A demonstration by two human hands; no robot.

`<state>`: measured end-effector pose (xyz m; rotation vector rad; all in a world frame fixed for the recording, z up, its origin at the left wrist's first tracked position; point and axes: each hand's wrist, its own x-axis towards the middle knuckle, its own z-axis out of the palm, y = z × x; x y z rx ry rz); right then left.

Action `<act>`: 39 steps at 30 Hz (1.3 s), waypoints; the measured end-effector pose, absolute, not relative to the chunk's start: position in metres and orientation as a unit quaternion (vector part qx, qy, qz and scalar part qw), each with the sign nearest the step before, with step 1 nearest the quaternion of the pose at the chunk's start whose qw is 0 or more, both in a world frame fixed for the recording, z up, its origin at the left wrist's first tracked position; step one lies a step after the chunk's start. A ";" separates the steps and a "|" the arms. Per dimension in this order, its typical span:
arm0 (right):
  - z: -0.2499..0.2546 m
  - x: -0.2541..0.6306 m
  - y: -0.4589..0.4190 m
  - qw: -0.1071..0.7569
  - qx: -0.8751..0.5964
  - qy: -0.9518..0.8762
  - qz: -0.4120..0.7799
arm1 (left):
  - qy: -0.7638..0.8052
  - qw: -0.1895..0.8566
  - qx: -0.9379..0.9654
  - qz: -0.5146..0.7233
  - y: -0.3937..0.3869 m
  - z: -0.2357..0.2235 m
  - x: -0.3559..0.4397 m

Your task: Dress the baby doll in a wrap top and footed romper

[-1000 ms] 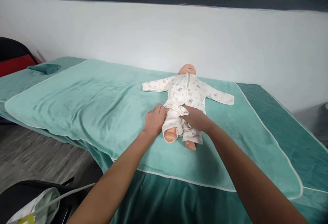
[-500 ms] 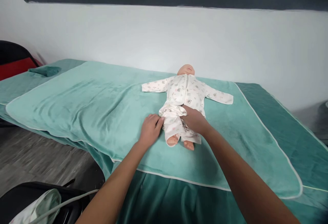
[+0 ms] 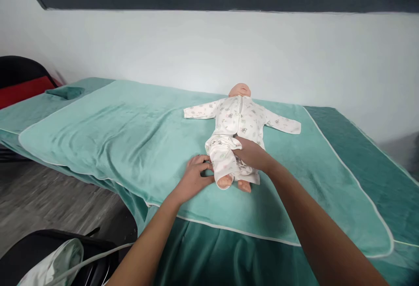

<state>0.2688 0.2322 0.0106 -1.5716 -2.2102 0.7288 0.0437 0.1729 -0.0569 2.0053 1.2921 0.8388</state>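
A baby doll [image 3: 240, 90] lies on its back in a white printed jacket [image 3: 229, 114], both sleeves spread out. White printed baby trousers [image 3: 224, 161] are on its legs, their top bunched near the jacket's hem, with both feet showing below the cuffs. My right hand [image 3: 253, 153] is closed on the bunched trousers at the waist; its fingertips are partly hidden by the cloth. Beside the doll's leg on the left, my left hand [image 3: 193, 179] has thumb and fingers apart, their tips at the edge of the trouser leg.
Under the doll lies a light green blanket [image 3: 147, 146] with white edging, over a darker green cover [image 3: 360, 146]. A white wall [image 3: 147, 46] stands behind. At lower left, a black chair [image 3: 36, 242] holds a bundled white and green cloth [image 3: 62, 260].
My left hand has slid down the trouser leg toward the cuff, and its thumb and fingers have spread. My right hand stays at the waist. The view has shifted slightly.
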 end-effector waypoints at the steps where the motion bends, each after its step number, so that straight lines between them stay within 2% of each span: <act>1: 0.013 0.270 0.232 0.162 -0.554 -0.770 0.273 | 0.487 0.303 0.754 0.321 0.173 -0.057 0.044; 9: 0.034 0.276 0.228 0.131 -0.456 -0.774 0.419 | 0.497 0.292 0.745 0.336 0.171 -0.061 0.047; 14: 0.035 0.274 0.227 0.090 -0.493 -0.779 0.376 | 0.529 0.267 0.737 0.324 0.174 -0.064 0.052; 20: 0.028 0.274 0.229 0.114 -0.493 -0.785 0.358 | 0.554 0.256 0.684 0.400 0.186 -0.067 0.057; 25: 0.022 0.271 0.229 0.132 -0.529 -0.784 0.297 | 0.571 0.232 0.646 0.451 0.195 -0.069 0.062; 29: 0.016 0.267 0.229 0.163 -0.567 -0.770 0.244 | 0.589 0.213 0.640 0.445 0.195 -0.070 0.065; 33: 0.012 0.267 0.225 0.194 -0.591 -0.744 0.245 | 0.562 0.240 0.642 0.464 0.194 -0.069 0.063; 36: 0.011 0.273 0.217 0.265 -0.573 -0.699 0.336 | 0.528 0.295 0.610 0.513 0.200 -0.068 0.058; 39: 0.012 0.284 0.210 0.379 -0.509 -0.642 0.430 | 0.518 0.359 0.555 0.542 0.215 -0.061 0.055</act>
